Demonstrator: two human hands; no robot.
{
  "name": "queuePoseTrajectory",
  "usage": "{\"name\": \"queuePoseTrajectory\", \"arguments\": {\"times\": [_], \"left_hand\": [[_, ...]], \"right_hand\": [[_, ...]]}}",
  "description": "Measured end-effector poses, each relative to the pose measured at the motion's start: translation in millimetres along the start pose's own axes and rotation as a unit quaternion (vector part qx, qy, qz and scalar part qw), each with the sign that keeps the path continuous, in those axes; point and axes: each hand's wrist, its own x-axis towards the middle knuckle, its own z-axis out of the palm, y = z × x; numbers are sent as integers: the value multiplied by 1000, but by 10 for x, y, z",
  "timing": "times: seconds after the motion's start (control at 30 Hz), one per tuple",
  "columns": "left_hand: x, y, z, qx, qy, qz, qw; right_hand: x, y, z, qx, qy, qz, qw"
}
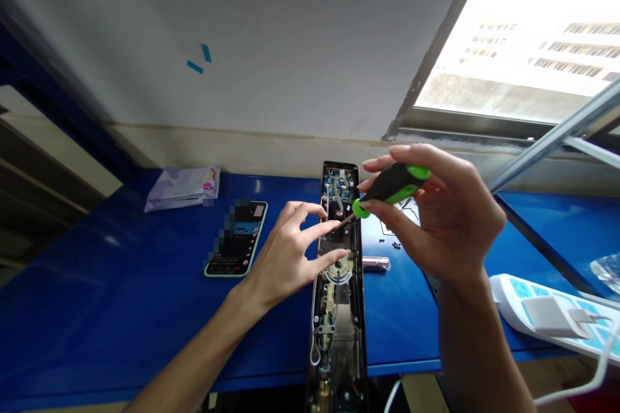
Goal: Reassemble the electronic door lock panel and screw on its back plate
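Right of centre we see the right hand (448, 222) curled around the green-and-black screwdriver (394, 184), tip angled down-left into the opened lock panel (339, 335), which lies lengthwise on the blue table (97, 310) from mid-frame to the bottom edge. The left hand (285, 258) is half open, gripping nothing, its fingertips resting on the panel's insides beside the tip. A phone (237, 239) lies left of the panel.
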Motion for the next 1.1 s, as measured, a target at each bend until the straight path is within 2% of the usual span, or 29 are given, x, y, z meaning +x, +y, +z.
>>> {"name": "queuePoseTrajectory", "arguments": {"times": [0.13,0.4,0.57,0.77,1.1], "left_hand": [[-56,-46,36,6,-1,-14,1000],[-109,-99,76,9,-5,-22,1000],[-131,-113,81,2,-5,-37,999],[-165,-132,106,-25,-10,-59,998],[-180,-147,133,-64,-16,-72,995]], "right_hand": [[-16,35,41,-13,-46,4,999],[-24,75,115,-33,-72,-7,997],[-26,57,133,-46,-68,-20,996],[34,57,162,-143,-57,-64,986],[9,44,148,-128,-62,-65,988]]}}
